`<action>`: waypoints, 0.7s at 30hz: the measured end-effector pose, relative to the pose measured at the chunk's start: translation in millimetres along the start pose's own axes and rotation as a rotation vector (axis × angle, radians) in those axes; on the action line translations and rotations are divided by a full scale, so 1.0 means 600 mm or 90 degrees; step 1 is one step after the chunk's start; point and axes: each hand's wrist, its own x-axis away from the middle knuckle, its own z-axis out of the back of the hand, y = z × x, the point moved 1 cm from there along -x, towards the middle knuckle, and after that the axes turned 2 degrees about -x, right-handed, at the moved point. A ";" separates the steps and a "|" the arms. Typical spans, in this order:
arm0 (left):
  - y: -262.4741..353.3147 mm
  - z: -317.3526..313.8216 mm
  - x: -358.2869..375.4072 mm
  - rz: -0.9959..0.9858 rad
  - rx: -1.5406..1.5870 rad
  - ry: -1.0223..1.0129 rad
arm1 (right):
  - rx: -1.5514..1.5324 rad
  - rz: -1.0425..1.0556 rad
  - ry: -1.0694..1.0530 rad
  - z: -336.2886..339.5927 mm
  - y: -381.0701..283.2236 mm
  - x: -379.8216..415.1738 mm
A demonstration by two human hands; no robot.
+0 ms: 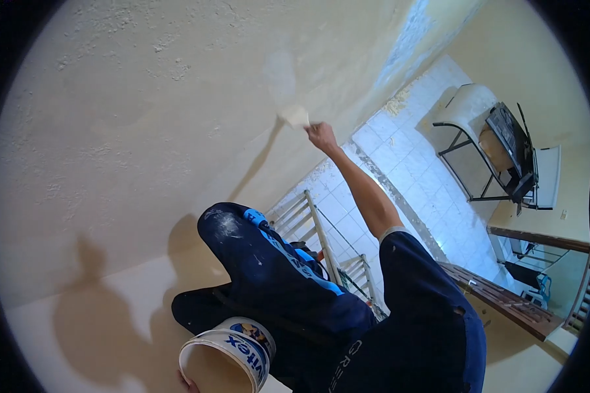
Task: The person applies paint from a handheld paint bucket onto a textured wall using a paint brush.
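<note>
My right hand is stretched out to the wall, its fingers closed round the handle of a paintbrush. The brush's wide, pale beige head is against the beige wall, just below a lighter, shiny patch. At the bottom of the view, fingertips of my left hand show at the rim of a white plastic bucket with blue "vitex" lettering. The bucket is tilted toward me and looks beige inside. The rest of my left hand is out of view.
My bent knee, in dark, stained trousers, is close to the wall. Below me are ladder rungs and a tiled floor with debris along the wall. A chair piled with things stands farther off, near a wooden door.
</note>
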 end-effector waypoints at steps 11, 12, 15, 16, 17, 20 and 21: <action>0.000 -0.034 -0.030 -0.036 0.028 -0.046 | 0.006 0.049 0.166 0.321 -0.239 -0.131; -0.001 -0.035 -0.027 -0.030 0.024 -0.052 | -0.028 0.117 0.232 0.360 -0.268 -0.139; -0.002 -0.024 -0.020 -0.024 0.008 -0.066 | -0.149 0.226 0.255 0.443 -0.332 -0.183; -0.001 -0.022 -0.021 -0.027 0.007 -0.070 | -0.274 0.246 0.234 0.449 -0.351 -0.197; 0.001 -0.023 -0.023 -0.031 0.009 -0.073 | -0.400 0.268 0.213 0.447 -0.366 -0.207; 0.001 -0.024 -0.032 -0.045 0.023 -0.068 | -0.445 0.244 0.175 0.324 -0.303 -0.204; -0.002 -0.023 -0.032 -0.047 0.027 -0.064 | -0.415 0.230 0.189 0.271 -0.251 -0.195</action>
